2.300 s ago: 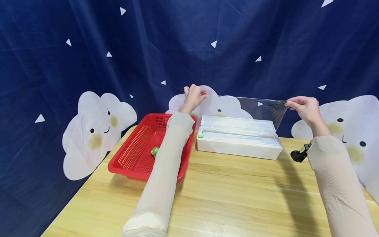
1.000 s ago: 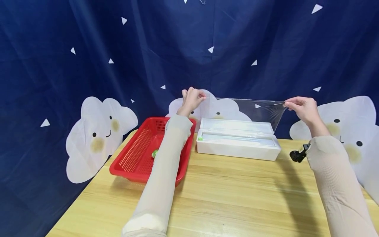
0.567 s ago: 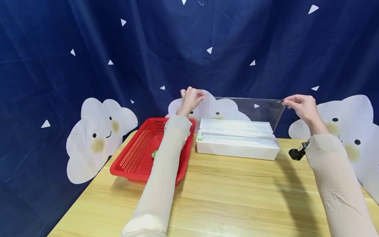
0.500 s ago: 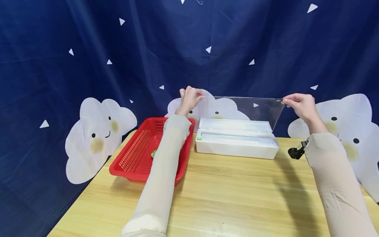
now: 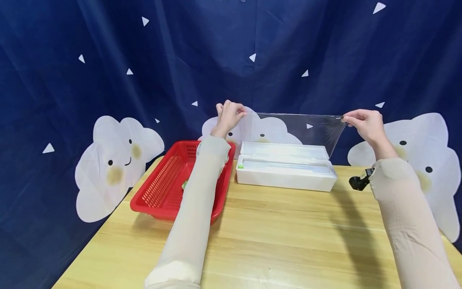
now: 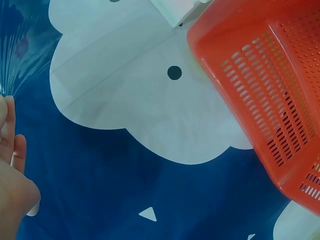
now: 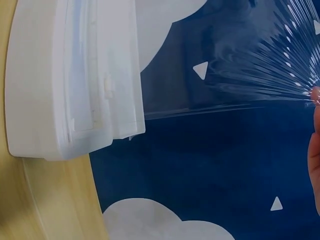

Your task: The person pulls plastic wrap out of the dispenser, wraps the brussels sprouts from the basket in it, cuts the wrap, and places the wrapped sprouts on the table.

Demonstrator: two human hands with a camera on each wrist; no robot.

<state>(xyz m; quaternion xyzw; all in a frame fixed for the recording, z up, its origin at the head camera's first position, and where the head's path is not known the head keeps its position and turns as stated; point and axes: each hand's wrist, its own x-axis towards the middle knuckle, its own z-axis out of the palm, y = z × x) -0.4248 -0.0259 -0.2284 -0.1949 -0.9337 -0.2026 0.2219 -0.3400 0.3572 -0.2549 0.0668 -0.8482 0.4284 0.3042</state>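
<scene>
A clear sheet of plastic wrap [image 5: 288, 127] is stretched up from a white wrap dispenser box [image 5: 285, 179] whose lid stands raised at the back. My left hand [image 5: 229, 117] pinches the sheet's upper left corner, above the far right end of a red basket. The upper right corner is pinched by my right hand [image 5: 366, 123], out past the box's right end. In the right wrist view the plastic wrap [image 7: 270, 65] fans into creases toward the fingertips. Similar creases run to my left hand [image 6: 12, 165] in the left wrist view. A small green slider sits on the box's left end.
The red perforated basket [image 5: 159, 192] stands left of the box on the wooden table [image 5: 274, 233]. Inside it a small green item [image 5: 184, 184] is mostly hidden by my left forearm. A dark blue curtain [image 5: 202, 48] with white clouds hangs close behind.
Both hands keep their pinch on the plastic wrap, and the sheet stays stretched above the box. The head view has shifted slightly; no other clear movement shows.
</scene>
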